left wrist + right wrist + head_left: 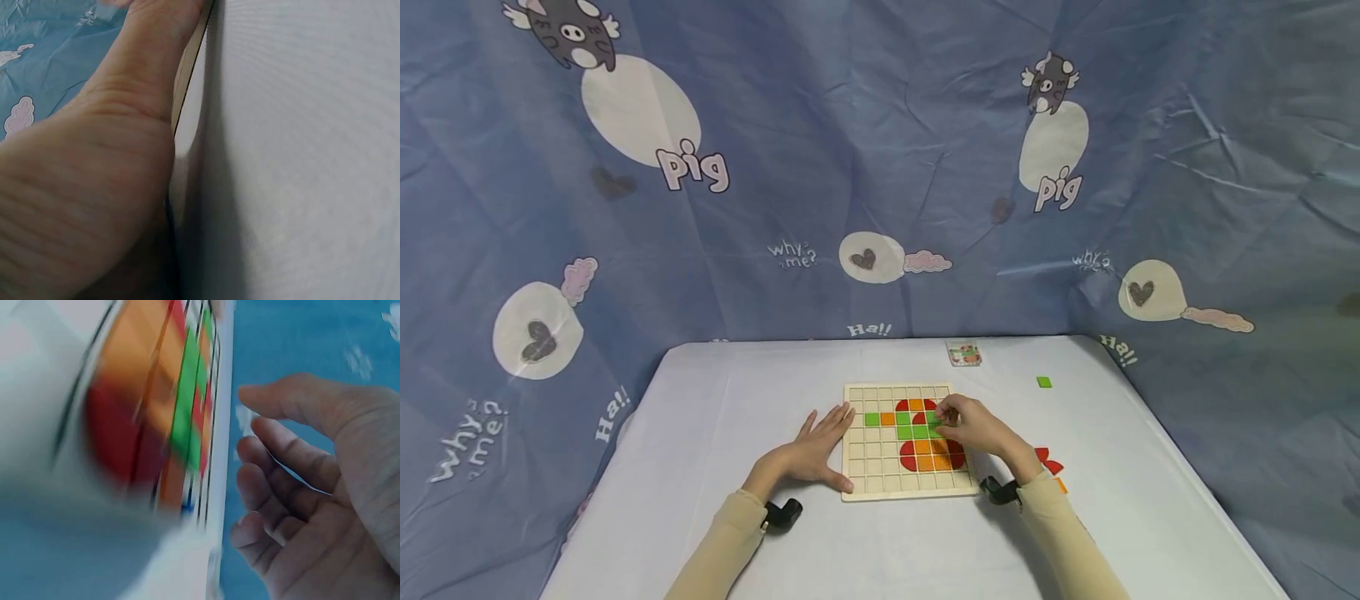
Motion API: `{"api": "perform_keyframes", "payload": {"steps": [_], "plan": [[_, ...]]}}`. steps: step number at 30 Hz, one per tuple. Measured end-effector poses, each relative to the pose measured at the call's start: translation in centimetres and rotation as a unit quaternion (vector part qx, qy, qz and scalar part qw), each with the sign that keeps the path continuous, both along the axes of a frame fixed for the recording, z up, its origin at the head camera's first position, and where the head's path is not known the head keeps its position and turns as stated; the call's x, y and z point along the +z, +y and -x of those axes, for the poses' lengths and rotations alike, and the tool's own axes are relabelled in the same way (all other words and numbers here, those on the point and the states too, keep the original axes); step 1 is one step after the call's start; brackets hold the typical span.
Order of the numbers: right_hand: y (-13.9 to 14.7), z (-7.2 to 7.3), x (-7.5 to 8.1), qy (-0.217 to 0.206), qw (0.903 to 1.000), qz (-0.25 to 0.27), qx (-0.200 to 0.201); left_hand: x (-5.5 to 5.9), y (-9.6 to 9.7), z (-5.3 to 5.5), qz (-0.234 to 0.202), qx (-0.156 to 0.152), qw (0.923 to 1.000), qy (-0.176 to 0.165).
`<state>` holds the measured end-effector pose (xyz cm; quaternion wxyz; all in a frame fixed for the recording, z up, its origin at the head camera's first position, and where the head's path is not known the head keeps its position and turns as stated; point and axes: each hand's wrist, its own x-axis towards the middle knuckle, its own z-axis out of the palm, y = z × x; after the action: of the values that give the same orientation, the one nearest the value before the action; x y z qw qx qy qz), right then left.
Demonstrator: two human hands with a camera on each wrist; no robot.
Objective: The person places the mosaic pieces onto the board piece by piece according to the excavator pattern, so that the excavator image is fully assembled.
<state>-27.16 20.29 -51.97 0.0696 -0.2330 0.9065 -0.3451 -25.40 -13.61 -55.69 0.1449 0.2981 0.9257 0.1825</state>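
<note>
A square wooden grid board (868, 483) lies on the white table, with coloured pieces set in its cells. Green squares (904, 432) form a block toward the right, with orange squares (932, 455) below them. Rounded red pieces (907, 456) flank the orange ones. My left hand (812, 450) is spread along the board's left edge, thumb at the lower corner and fingertips at the upper side. Over the board's right part, my right hand (973, 425) hovers with fingers loosely bent; the right wrist view shows nothing between the thumb and fingers (253, 481).
Right of the board, partly behind the right forearm, lie loose red pieces (1049, 462) and an orange piece (1061, 485). A single green square (1044, 382) sits farther back. A small picture card (964, 353) is near the back edge, before a blue patterned cloth (790, 300).
</note>
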Motion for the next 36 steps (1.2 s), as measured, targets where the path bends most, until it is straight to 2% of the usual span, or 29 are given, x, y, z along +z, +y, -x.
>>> {"api": "perform_keyframes", "payload": {"steps": [7, 12, 16, 19, 23, 33, 36], "plan": [[7.3, -2.2, -1.1, -0.026, 0.9949, -0.038, -0.089, 0.0, 0.0, 0.0, -0.005, 0.003, 1.0, -0.005], [11.9, -3.9, -1.7, -0.032, 0.9895, -0.054, -0.13, -0.1, 0.0, 0.1, -0.006, 0.004, 1.0, -0.003], [14.4, -4.8, -2.1, -0.032, 0.9833, -0.076, -0.162, -0.1, 0.0, 0.2, -0.005, 0.001, 1.0, -0.003], [15.2, -5.2, -2.2, -0.039, 0.9794, -0.084, -0.179, -0.2, 0.0, 0.1, -0.009, -0.001, 1.0, -0.002], [15.3, -5.2, -2.2, -0.047, 0.9805, -0.068, -0.179, -0.2, 0.0, 0.1, -0.016, -0.002, 0.9999, 0.003], [14.3, -4.4, -2.3, -0.054, 0.9862, -0.032, -0.153, 0.0, 0.0, 0.0, -0.012, -0.004, 0.9999, -0.001], [13.8, -3.8, -2.3, -0.047, 0.9875, -0.036, -0.146, 0.2, 0.0, -0.1, -0.01, -0.004, 0.9999, -0.001]]}}
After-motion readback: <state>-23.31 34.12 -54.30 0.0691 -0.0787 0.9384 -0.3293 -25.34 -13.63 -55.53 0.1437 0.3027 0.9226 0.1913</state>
